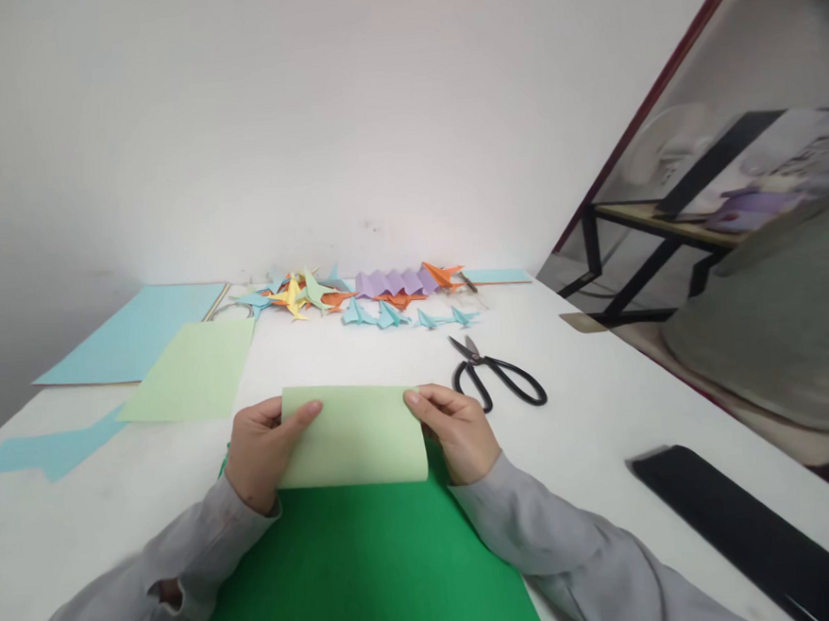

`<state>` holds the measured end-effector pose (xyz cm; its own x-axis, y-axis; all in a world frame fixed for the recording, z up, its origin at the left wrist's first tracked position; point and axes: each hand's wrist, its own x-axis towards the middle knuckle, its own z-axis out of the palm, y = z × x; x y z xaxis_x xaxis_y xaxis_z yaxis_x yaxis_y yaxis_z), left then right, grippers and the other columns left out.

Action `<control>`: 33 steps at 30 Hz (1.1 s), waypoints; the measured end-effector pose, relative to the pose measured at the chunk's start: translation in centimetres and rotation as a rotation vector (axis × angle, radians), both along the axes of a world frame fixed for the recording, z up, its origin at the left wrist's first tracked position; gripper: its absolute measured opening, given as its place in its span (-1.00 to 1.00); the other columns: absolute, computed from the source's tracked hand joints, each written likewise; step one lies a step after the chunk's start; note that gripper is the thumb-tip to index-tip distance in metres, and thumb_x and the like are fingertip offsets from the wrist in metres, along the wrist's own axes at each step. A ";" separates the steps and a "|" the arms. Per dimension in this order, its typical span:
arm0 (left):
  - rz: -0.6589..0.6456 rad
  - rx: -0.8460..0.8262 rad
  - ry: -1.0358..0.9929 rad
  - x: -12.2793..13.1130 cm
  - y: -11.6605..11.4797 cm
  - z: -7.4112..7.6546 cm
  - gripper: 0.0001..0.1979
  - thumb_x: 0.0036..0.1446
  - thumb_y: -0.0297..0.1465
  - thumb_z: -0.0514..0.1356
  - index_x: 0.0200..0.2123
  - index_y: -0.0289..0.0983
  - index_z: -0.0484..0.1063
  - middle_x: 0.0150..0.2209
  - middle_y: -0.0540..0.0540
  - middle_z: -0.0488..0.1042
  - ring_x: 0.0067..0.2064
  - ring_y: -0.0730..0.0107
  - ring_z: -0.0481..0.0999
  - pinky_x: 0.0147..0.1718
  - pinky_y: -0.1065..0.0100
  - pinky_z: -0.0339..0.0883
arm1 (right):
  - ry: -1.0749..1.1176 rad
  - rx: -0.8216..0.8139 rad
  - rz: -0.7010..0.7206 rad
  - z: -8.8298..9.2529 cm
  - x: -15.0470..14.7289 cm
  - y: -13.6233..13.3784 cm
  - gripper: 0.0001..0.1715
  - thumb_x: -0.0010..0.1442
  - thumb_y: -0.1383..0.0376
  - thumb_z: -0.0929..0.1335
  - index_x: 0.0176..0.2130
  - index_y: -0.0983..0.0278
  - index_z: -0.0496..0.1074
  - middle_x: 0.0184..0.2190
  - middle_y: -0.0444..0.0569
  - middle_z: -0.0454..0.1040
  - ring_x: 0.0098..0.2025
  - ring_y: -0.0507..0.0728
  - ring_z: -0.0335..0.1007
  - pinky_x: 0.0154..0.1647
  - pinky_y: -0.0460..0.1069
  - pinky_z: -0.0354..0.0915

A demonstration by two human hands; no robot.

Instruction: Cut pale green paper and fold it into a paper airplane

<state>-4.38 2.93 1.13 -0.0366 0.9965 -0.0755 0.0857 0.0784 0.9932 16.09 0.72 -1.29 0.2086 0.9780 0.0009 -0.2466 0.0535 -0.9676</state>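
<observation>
Between my two hands is a sheet of pale green paper [356,438], folded over with its rounded fold toward me. My left hand [264,449] grips the left edge, thumb on top and fingers behind. At the upper right corner my right hand [458,426] pinches the same paper, its thumb pressed near the top edge. Under the paper and my forearms lies a green sheet [362,570]. Beyond my right hand rest black-handled scissors [496,371], their blades apart.
Folded paper figures [306,294] and a pleated purple paper [395,283] line the wall. Left lie a flat pale green sheet [191,369], a large blue sheet [132,335] and a blue offcut [55,449]. A long black object [742,533] is at right, near the table edge.
</observation>
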 end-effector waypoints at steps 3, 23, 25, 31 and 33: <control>0.005 -0.004 -0.005 0.0 0.1 0.1 -0.63 -0.30 -0.14 0.38 -0.51 -0.34 0.56 -0.54 -0.06 0.52 -0.52 0.38 0.40 -0.57 0.40 0.27 | -0.002 -0.008 0.004 0.0 0.0 0.0 -0.62 -0.17 0.03 0.48 -0.55 0.30 0.45 -0.71 -0.21 0.27 -0.63 -0.05 0.08 -0.60 -0.10 0.02; -0.090 -0.244 -0.322 0.6 0.3 -0.3 -0.70 -0.24 -0.22 0.37 -0.65 -0.32 0.42 -0.65 0.01 0.37 -0.61 0.51 0.31 -0.65 0.47 0.16 | -0.191 -0.088 -0.166 -0.2 0.9 0.4 -0.61 -0.26 0.04 0.45 -0.64 0.33 0.44 -0.71 -0.16 0.25 -0.60 -0.02 0.03 -0.59 -0.07 -0.03; -0.081 -0.241 -0.326 0.6 0.5 -0.4 -0.71 -0.24 -0.22 0.37 -0.63 -0.32 0.44 -0.64 0.01 0.38 -0.60 0.50 0.31 -0.63 0.46 0.17 | -0.197 -0.085 -0.162 -0.4 0.9 0.5 -0.61 -0.25 0.04 0.45 -0.65 0.33 0.43 -0.72 -0.18 0.23 -0.61 -0.03 0.01 -0.60 -0.08 -0.04; -0.036 -0.209 -0.339 0.4 0.7 -0.5 -0.74 -0.27 -0.24 0.39 -0.58 -0.32 0.50 -0.65 0.02 0.38 -0.56 0.47 0.36 -0.57 0.44 0.25 | -0.195 -0.079 -0.169 -0.7 1.0 0.6 -0.61 -0.24 0.04 0.45 -0.65 0.33 0.44 -0.74 -0.20 0.19 -0.63 -0.04 -0.03 -0.62 -0.08 -0.06; -0.027 -0.181 -0.327 0.3 0.7 -0.6 -0.74 -0.28 -0.24 0.39 -0.55 -0.31 0.53 -0.62 0.00 0.42 -0.53 0.43 0.40 -0.55 0.42 0.28 | -0.205 -0.061 -0.182 -0.8 1.0 0.6 -0.62 -0.22 0.04 0.45 -0.64 0.33 0.45 -0.73 -0.20 0.20 -0.62 -0.04 -0.01 -0.62 -0.09 -0.04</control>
<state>-4.03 3.63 0.56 0.0444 0.9662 -0.2540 -0.2297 0.2573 0.9386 17.06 1.31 -2.08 0.3820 0.9242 0.0038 -0.0366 0.0192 -0.9991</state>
